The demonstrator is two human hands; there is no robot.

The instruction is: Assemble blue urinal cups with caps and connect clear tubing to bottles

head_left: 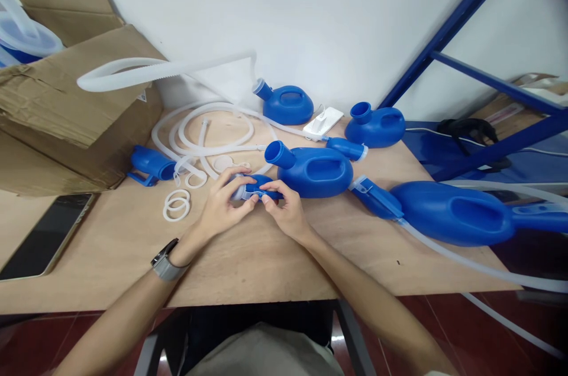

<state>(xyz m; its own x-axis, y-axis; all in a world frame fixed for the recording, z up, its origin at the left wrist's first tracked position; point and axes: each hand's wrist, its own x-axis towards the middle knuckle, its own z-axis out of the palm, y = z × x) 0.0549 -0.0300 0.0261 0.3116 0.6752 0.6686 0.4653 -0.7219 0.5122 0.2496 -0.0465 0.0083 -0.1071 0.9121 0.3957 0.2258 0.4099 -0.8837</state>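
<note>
My left hand (224,201) and my right hand (284,207) meet over the wooden table (266,258), both closed on a small blue plastic connector (257,188) with a whitish translucent end. The left fingers wrap its pale end and the right fingers pinch its blue end. A watch sits on my left wrist. Just behind the hands lies a blue plastic urinal bottle (313,169) with its spout pointing left.
More blue bottles lie at the back (286,104), back right (377,125) and right (457,213). White tubing (208,127) coils at the back left beside white rings (177,204) and a blue fitting (151,163). A cardboard box (66,110) and a phone (48,234) are at left.
</note>
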